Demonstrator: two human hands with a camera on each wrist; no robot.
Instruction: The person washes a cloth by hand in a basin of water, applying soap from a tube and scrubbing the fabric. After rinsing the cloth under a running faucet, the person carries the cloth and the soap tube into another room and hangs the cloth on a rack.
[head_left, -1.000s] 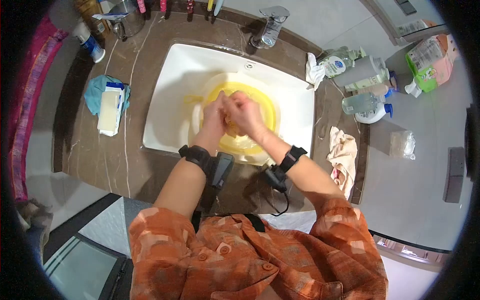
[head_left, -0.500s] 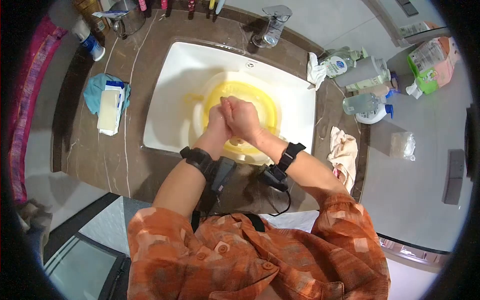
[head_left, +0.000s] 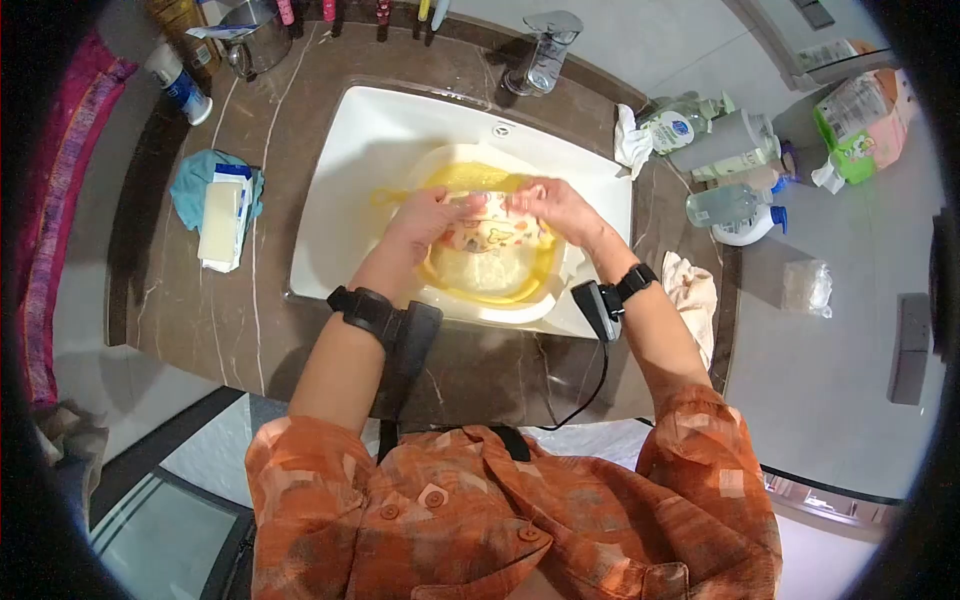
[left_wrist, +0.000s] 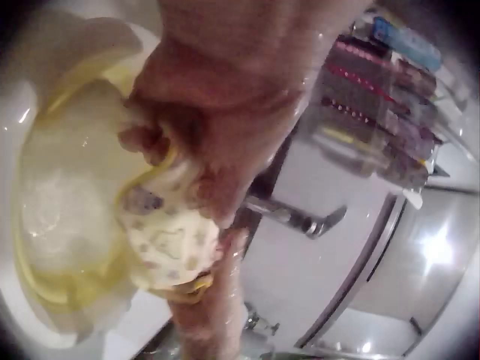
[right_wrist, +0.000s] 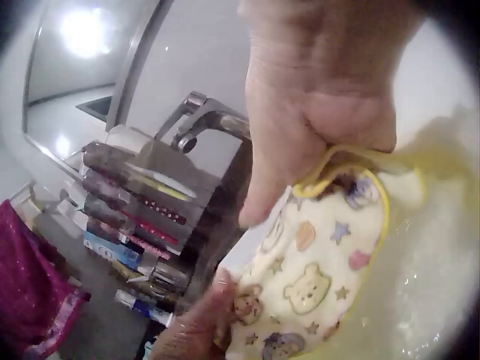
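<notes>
A cream cloth [head_left: 492,232] with bear and star prints and yellow edging is spread between both hands, over a basin [head_left: 520,312] of yellowish water in the white sink [head_left: 335,180]. The left hand [head_left: 428,218] pinches its left side, the right hand [head_left: 562,208] its right side. In the left wrist view the left hand [left_wrist: 232,112] grips the cloth [left_wrist: 169,232] beside the water. The right wrist view shows the right hand [right_wrist: 322,97] at the cloth's [right_wrist: 307,277] yellow-edged upper end, its fingertips partly hidden.
A faucet [head_left: 543,55] stands behind the sink. Several bottles [head_left: 725,205] and a beige cloth [head_left: 690,295] lie to the right. On the left counter a soap bar [head_left: 220,222] rests on packaging over a teal cloth [head_left: 188,190]; a metal cup [head_left: 262,45] stands at the back left.
The hands, earlier pressed together over the basin around a bunched cloth, have moved apart. The printed cloth is now opened out between them.
</notes>
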